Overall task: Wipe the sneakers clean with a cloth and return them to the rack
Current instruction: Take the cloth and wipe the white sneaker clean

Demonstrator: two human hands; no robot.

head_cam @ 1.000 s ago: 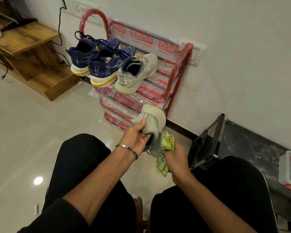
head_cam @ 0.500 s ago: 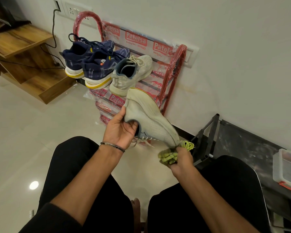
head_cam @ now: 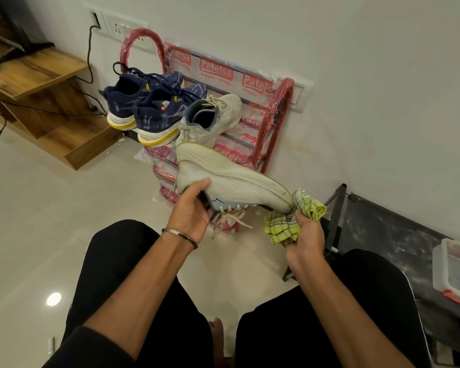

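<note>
My left hand (head_cam: 194,205) grips the heel end of an off-white sneaker (head_cam: 231,179), turned on its side with the sole up and the toe pointing right. Its laces hang down below. My right hand (head_cam: 304,235) is closed on a yellow checked cloth (head_cam: 290,221), bunched against the sneaker's toe. Behind stands the red plastic-wrapped shoe rack (head_cam: 276,112) against the wall. On its top shelf sit the matching off-white sneaker (head_cam: 213,120) and two navy sneakers with yellow soles (head_cam: 144,107).
A wooden stepped TV unit (head_cam: 45,102) with cables stands at the left. A black metal stand (head_cam: 335,216) and a dark bench with a clear red-clipped plastic box (head_cam: 454,272) are at the right. My black-trousered knees fill the foreground over glossy floor tiles.
The sneaker has been turned from upright, heel-up, to lying sideways with its toe to the right. My right hand with the cloth has shifted right, to the toe.
</note>
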